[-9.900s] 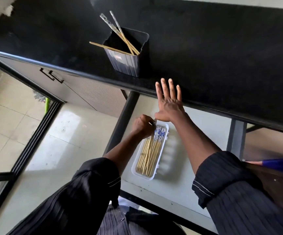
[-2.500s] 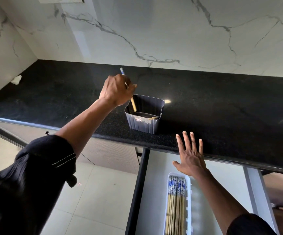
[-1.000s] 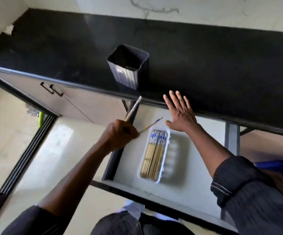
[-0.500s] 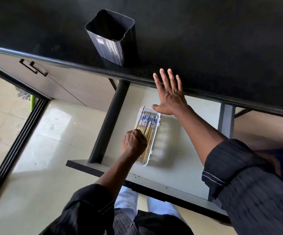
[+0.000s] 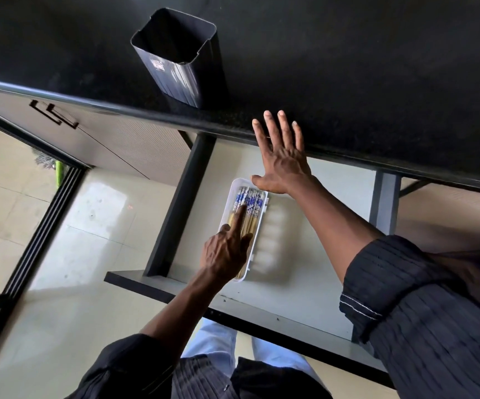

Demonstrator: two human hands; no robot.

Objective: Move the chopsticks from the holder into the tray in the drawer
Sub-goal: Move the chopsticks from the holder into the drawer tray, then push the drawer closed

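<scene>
**The last sticks are in the tray**

Head view: the holder on the counter is empty now. A moment ago the left hand was carrying the last sticks down. It has let go and holds nothing. One straight finger pushes the chopsticks flat.

They lie side by side in the tray in the drawer. They run front to back, blue ends toward the counter. The job looks about done.

The right hand lies flat and spread on the counter edge.
</scene>
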